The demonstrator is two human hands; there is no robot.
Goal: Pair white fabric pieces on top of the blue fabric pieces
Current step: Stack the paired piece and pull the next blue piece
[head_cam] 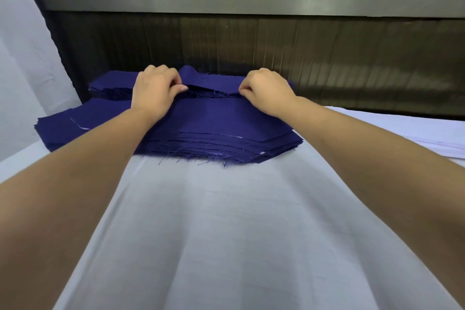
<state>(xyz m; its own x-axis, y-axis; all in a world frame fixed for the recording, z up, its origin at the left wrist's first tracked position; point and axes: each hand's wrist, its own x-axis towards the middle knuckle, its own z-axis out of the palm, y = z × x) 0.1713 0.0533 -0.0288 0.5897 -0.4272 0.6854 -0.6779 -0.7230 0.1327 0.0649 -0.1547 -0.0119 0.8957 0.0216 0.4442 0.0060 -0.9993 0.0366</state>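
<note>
White-sheeted table (pixel 226 221) underneath; left hand (pixel 156 90) and right hand (pixel 266 90) each pinched the top dark blue fabric piece (pixel 208 80); picking-up step, guess it needed peeling off singly next.

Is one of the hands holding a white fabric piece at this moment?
No, the left hand and the right hand both pinch the edge of a blue fabric piece.

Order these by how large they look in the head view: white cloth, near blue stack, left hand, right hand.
1. the white cloth, nearest the camera, which flatters it
2. the near blue stack
3. the left hand and right hand: alike, not ranked
</note>
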